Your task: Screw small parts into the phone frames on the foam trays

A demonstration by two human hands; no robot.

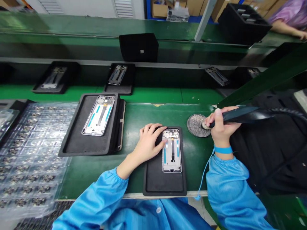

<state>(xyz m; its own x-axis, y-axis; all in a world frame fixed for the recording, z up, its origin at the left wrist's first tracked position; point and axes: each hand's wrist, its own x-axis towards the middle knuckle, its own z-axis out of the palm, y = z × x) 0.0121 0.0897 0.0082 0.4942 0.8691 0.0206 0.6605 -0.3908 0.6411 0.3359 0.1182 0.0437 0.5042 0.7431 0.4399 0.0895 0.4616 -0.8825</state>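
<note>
My right hand [222, 126] is wrapped round a black corded electric screwdriver [247, 114]. The screwdriver's tip end is over a round, dimpled metal screw plate [198, 125]; whether a screw is on the bit is too small to see. My left hand [150, 140] lies with fingers spread across a black foam tray [157, 182], fingertips at the upper left edge of a phone frame [171, 153]. That frame is silver, with blue strips and a dark flex cable. Farther left, another phone frame [98, 115] rests tilted on a stack of black trays [72, 140].
Clear plastic blister trays [31, 159] of small parts cover the left side. Behind the bench runs a green conveyor [155, 94] carrying black trays with phone frames [117, 75]. A green post [263, 76] slants at right. Another person's arm [285, 27] shows top right.
</note>
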